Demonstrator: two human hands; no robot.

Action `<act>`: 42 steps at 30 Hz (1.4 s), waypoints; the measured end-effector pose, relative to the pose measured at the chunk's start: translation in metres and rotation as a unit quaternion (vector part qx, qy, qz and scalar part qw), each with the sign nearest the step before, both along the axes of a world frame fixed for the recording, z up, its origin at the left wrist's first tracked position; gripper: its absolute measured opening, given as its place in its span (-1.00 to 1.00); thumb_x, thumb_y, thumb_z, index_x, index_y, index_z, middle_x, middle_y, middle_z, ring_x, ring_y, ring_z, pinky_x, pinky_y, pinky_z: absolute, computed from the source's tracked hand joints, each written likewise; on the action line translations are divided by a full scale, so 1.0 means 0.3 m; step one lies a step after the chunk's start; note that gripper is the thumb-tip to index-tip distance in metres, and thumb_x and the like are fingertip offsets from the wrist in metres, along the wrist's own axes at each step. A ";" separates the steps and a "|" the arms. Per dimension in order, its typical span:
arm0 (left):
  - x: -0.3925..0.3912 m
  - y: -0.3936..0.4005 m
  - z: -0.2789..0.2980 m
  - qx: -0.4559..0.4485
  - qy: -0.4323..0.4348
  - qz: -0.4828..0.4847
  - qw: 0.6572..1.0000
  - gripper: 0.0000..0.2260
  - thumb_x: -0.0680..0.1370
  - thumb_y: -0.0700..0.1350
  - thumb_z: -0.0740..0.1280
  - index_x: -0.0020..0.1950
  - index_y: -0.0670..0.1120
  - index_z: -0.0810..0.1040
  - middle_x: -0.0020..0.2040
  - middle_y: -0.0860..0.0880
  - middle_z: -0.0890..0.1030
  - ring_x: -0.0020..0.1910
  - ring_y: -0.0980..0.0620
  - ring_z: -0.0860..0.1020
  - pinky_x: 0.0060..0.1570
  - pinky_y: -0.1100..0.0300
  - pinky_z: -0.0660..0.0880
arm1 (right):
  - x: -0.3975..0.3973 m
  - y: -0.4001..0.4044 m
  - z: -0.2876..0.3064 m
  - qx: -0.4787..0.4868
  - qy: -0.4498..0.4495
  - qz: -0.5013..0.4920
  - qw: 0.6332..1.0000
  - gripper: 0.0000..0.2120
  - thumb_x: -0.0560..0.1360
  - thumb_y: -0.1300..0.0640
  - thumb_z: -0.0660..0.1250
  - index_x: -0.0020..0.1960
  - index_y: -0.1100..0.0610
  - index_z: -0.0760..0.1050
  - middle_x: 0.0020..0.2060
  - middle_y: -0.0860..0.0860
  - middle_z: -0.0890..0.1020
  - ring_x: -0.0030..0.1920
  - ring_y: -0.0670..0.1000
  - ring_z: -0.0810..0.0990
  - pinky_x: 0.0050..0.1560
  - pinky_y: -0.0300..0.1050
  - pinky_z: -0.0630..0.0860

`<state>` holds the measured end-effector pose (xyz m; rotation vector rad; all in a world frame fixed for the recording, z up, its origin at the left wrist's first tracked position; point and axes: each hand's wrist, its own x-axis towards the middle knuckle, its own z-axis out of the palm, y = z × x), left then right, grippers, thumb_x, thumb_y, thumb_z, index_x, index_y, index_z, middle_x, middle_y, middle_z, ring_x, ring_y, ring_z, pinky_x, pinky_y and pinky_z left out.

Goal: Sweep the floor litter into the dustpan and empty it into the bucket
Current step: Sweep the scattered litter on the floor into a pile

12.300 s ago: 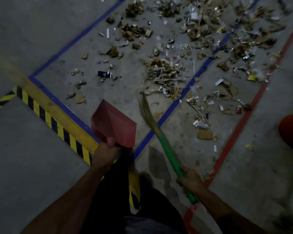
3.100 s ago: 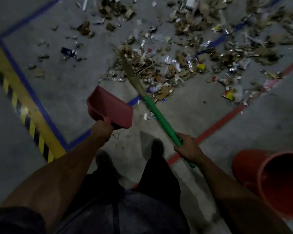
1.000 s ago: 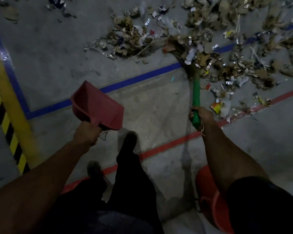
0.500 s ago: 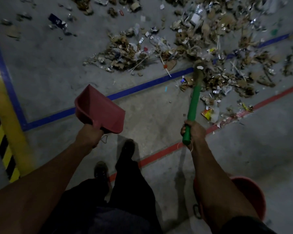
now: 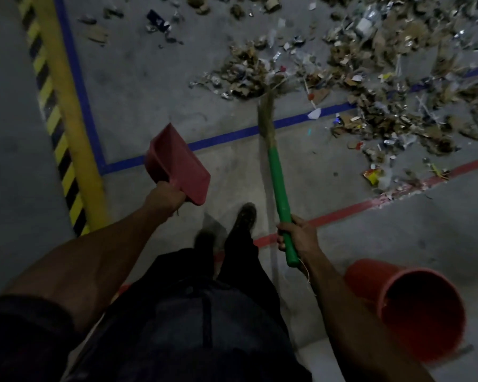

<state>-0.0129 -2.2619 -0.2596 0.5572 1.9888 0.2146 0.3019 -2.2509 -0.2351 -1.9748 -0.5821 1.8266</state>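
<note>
My left hand (image 5: 164, 198) grips the handle of a red dustpan (image 5: 177, 164), which it holds above the floor with its mouth tilted up and to the left. My right hand (image 5: 297, 235) grips the green handle of a straw broom (image 5: 278, 183). The bristle tip of the broom touches the near edge of the litter (image 5: 370, 78), a wide spread of cardboard scraps, paper and foil across the upper right floor. An orange bucket (image 5: 414, 307) stands on the floor at my lower right, its open mouth facing up.
A blue floor line (image 5: 232, 135) runs between me and the litter, and a red line (image 5: 342, 212) passes closer to my feet. A yellow strip with black-and-yellow hazard stripes (image 5: 64, 133) runs along the left. My shoes (image 5: 243, 216) stand by the red line.
The broom head has swung left along the near edge of the litter. The view has shifted, so the bucket now shows fully at lower right. The dustpan stays raised in my left hand.
</note>
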 end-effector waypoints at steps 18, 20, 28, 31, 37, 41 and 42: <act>-0.197 -0.374 -0.073 -0.030 0.031 0.084 0.996 -0.86 0.54 -0.12 0.34 0.01 -0.12 0.43 -0.09 -0.16 0.51 -0.16 -0.11 0.50 -0.11 0.01 0.53 | -0.144 -0.054 -0.155 -0.064 -0.098 0.153 0.981 -0.77 0.46 0.43 0.32 0.11 0.44 0.51 -0.46 0.15 0.48 -0.55 0.05 0.42 -0.55 -0.18 0.39; -0.197 -0.390 -0.076 -0.031 0.037 0.093 0.994 -0.84 0.52 -0.10 0.35 0.02 -0.12 0.44 -0.07 -0.16 0.50 -0.15 -0.10 0.48 -0.11 0.02 0.51 | -0.146 -0.050 -0.144 -0.043 -0.093 0.135 0.986 -0.76 0.47 0.42 0.32 0.13 0.43 0.50 -0.45 0.15 0.47 -0.54 0.04 0.42 -0.55 -0.17 0.40; -0.191 -0.434 -0.065 -0.022 0.050 0.130 0.990 -0.48 0.45 -0.03 0.34 0.27 -0.35 0.39 -0.07 -0.36 0.53 -0.28 -0.21 0.52 -0.34 0.04 0.45 | -0.254 -0.196 -0.054 -0.016 -0.037 0.269 0.962 -0.55 0.46 0.40 0.37 0.26 0.05 0.44 -0.47 0.11 0.54 -0.58 0.04 0.43 -0.58 -0.20 0.37; -0.197 -0.447 -0.061 -0.025 0.065 0.138 0.988 -0.49 0.44 -0.05 0.28 0.28 -0.35 0.36 0.08 -0.41 0.52 -0.01 -0.35 0.57 -0.07 -0.17 0.56 | -0.299 -0.220 -0.072 -0.031 -0.036 0.381 0.923 -0.63 0.43 0.36 0.38 0.15 0.04 0.47 -0.52 0.06 0.54 -0.60 0.01 0.46 -0.58 -0.19 0.40; -0.207 -0.454 -0.051 -0.035 0.086 0.110 0.990 -0.62 0.49 -0.17 0.25 0.23 -0.36 0.39 0.18 -0.48 0.44 0.08 -0.48 0.49 -0.01 -0.32 0.50 | -0.322 -0.168 -0.151 -0.106 -0.092 0.447 0.884 -0.76 0.42 0.35 0.37 0.08 0.30 0.54 -0.50 0.17 0.53 -0.55 0.07 0.50 -0.52 -0.16 0.45; -0.216 -0.456 -0.052 -0.048 0.077 0.141 0.986 -0.60 0.47 -0.16 0.28 0.26 -0.31 0.41 0.17 -0.44 0.48 0.08 -0.42 0.53 0.01 -0.27 0.53 | -0.302 -0.062 -0.201 -0.120 -0.128 0.333 0.927 -0.81 0.41 0.41 0.37 0.01 0.44 0.52 -0.44 0.19 0.52 -0.58 0.06 0.45 -0.54 -0.17 0.40; -0.221 -0.456 -0.053 -0.058 0.075 0.157 0.983 -0.57 0.46 -0.15 0.29 0.27 -0.32 0.39 0.15 -0.43 0.50 0.07 -0.40 0.54 0.00 -0.24 0.54 | -0.306 -0.031 -0.209 -0.117 -0.135 0.304 0.936 -0.83 0.40 0.42 0.38 -0.02 0.44 0.52 -0.47 0.18 0.51 -0.59 0.06 0.44 -0.55 -0.17 0.39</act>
